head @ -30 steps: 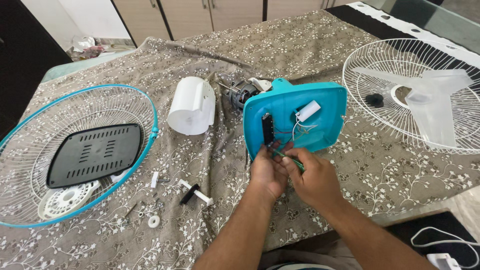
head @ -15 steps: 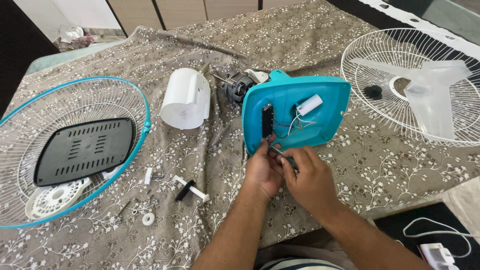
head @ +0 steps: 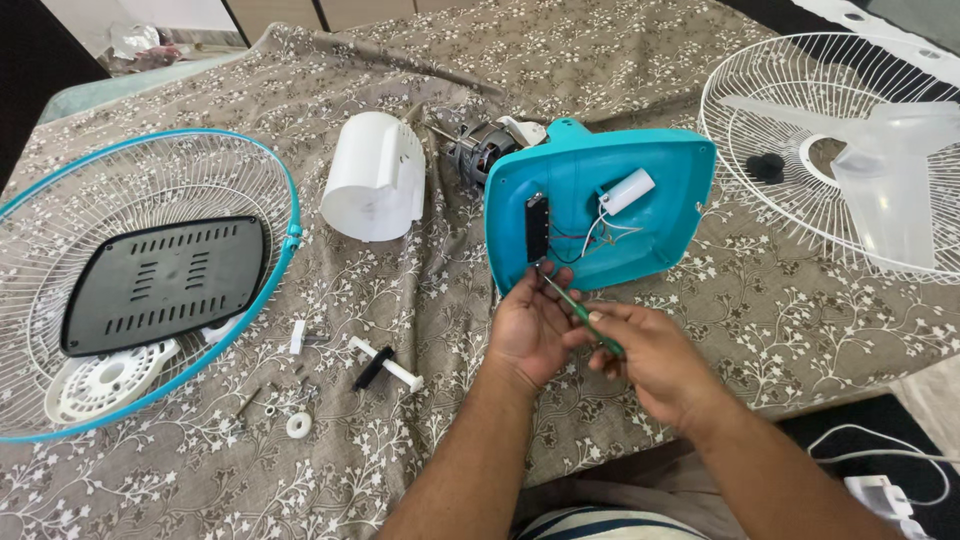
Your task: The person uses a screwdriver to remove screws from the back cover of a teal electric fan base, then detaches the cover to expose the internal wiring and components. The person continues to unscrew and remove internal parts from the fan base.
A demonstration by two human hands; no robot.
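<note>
Right hand [head: 655,362] is ours, fingers pinched round a green-handled screwdriver [head: 580,312], shaft angled up-left with its tip just below the black switch block [head: 536,228] inside the base. Left hand [head: 532,325] sits right beside it, palm up, fingers curled loosely, thumb side touching the lower rim of the teal fan base housing [head: 660,215]; we can't tell if it's pinching anything small. The housing is tipped up on edge, open underside facing us: hollow teal shell with rounded corners, the black block at its left inner wall, a white cylindrical capacitor [head: 628,191] near the middle, thin red, blue and white wires [head: 585,243] looping between them. Behind its top-left corner the grey motor [head: 480,152] pokes out, touching the housing. All of it lies on a brown floral cloth [head: 420,290] over the table. Left of the motor, a white ribbed motor cover [head: 372,177] lies on its side. Near our left forearm: a black-and-white pin part [head: 383,365], a white washer [head: 297,425] and small loose fasteners [head: 262,403]. Far left, a teal-rimmed wire fan guard [head: 290,225] holds a black vented base plate [head: 155,282] and a white perforated disc [head: 100,383]. Far right, a white wire guard [head: 760,110] carries the translucent fan blade [head: 885,180] and a black knob [head: 768,166].
</note>
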